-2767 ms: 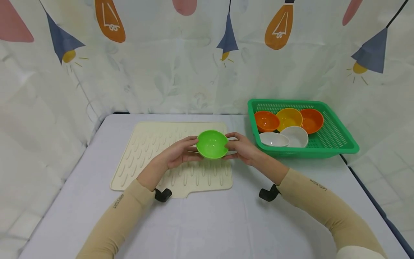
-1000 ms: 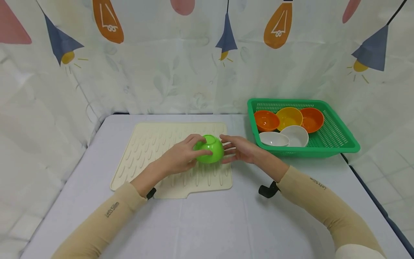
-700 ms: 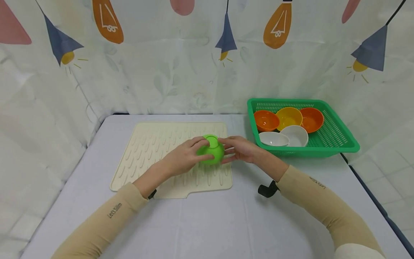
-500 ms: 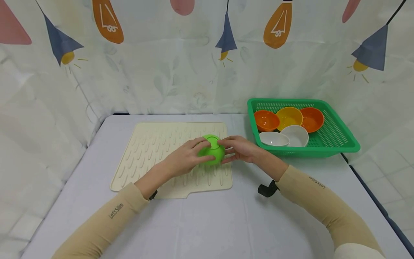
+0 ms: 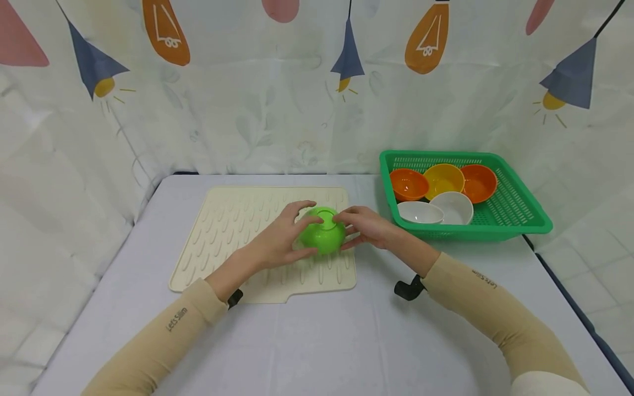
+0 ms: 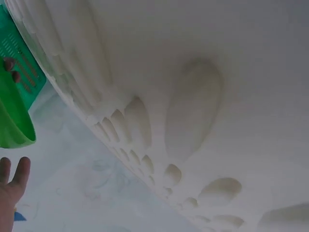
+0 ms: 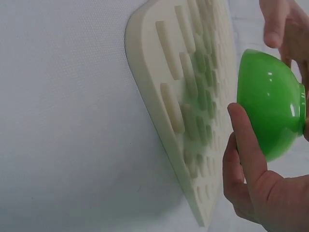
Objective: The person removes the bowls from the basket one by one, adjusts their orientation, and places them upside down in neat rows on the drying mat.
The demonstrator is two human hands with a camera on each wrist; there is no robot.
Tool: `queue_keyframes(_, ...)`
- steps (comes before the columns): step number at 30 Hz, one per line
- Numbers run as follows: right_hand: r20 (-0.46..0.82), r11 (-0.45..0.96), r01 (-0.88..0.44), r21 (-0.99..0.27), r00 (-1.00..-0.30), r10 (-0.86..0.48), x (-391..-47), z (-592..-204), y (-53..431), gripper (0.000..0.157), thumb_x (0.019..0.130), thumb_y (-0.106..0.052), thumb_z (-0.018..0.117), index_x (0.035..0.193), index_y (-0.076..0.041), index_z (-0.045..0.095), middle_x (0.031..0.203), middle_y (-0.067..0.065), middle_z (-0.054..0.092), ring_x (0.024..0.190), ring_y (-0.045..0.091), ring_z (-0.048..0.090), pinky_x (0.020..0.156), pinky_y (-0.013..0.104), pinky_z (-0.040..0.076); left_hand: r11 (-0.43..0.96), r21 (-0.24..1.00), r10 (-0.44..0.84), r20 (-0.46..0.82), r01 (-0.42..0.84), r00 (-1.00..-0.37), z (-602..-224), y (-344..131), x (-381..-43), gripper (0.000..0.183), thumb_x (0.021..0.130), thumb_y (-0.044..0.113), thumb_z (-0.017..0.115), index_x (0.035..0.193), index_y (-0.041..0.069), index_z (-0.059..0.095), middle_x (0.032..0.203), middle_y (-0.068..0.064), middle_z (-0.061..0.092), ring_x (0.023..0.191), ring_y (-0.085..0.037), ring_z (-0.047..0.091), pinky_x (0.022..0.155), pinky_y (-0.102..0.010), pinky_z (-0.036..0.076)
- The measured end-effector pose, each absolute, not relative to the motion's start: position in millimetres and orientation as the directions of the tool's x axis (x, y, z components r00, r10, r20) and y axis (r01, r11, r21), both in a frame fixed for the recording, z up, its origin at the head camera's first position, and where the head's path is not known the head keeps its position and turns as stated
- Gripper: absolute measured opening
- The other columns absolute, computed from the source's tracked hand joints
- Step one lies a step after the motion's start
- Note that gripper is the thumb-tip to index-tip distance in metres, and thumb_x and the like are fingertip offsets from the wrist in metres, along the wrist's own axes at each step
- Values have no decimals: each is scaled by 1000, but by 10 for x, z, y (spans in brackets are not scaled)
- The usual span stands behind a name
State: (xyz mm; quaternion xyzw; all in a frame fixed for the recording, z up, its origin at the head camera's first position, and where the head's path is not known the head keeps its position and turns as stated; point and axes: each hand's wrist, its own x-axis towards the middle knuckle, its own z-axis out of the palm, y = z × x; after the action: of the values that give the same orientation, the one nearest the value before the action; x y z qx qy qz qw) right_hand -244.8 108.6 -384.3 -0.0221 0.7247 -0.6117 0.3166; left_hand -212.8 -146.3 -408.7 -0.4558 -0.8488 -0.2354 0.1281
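Observation:
A green bowl (image 5: pixel 324 237) is held upside down above the cream ridged drying mat (image 5: pixel 223 236), base ring facing up. My right hand (image 5: pixel 369 226) holds it from the right, thumb on the base and fingers along the side toward the rim, as the right wrist view shows on the bowl (image 7: pixel 268 106). My left hand (image 5: pixel 277 236) is spread around the bowl's left side, its fingers loosely bent. In the left wrist view, fingers of the left hand (image 6: pixel 13 186) stand apart from the rim of the bowl (image 6: pixel 14 128).
A green plastic basket (image 5: pixel 515 225) stands at the back right of the white-covered table (image 5: pixel 327 341). Inside lie two orange bowls (image 5: pixel 408 185), a yellow bowl (image 5: pixel 444 180) and two white bowls (image 5: pixel 453 208). A printed curtain (image 5: pixel 297 110) hangs behind the table.
The green bowl was upright between both hands and has been turned upside down. My right thumb has come onto its base. My left fingers have just spread away from it.

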Motion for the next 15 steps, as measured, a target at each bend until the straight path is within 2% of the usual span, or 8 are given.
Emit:
queue_keyframes(3, -430, 252, 353, -901, -803, -412, -2440, -3846, 1071, 59, 100, -29, 63, 144, 4, 40, 137, 21, 48, 116, 37, 59, 82, 45, 61, 498, 420, 659, 385, 759, -646, -4082, -1475, -2128, 62, 87, 35, 85, 137, 17, 52, 157, -18, 31, 144, -38, 33, 109, -55, 42)
queue_keyframes(6, -432, 247, 358, -900, -804, -408, -2421, -3846, 1056, 58, 101, -28, 62, 143, 2, 37, 138, 22, 47, 115, 36, 60, 82, 45, 61, 519, 478, 643, 328, 709, -692, -4099, -1475, -2138, 65, 87, 39, 85, 139, 20, 51, 160, -17, 30, 145, -39, 33, 109, -57, 42)
queue_keyframes(10, -423, 250, 346, -904, -810, -406, -2398, -3844, 1041, 57, 101, -29, 61, 143, 1, 36, 138, 22, 47, 116, 37, 60, 81, 45, 61, 535, 495, 640, 292, 685, -711, -4118, -1464, -2152, 66, 87, 38, 85, 141, 21, 52, 160, -17, 31, 145, -39, 34, 110, -55, 42)
queue_keyframes(15, -376, 245, 296, -923, -828, -416, -2405, -3871, 1030, 56, 103, -29, 61, 146, 0, 38, 141, 20, 48, 122, 36, 58, 85, 45, 60, 551, 461, 636, 308, 696, -707, -4116, -1467, -2181, 70, 85, 37, 86, 143, 18, 50, 157, -21, 35, 142, -40, 38, 108, -56, 44)
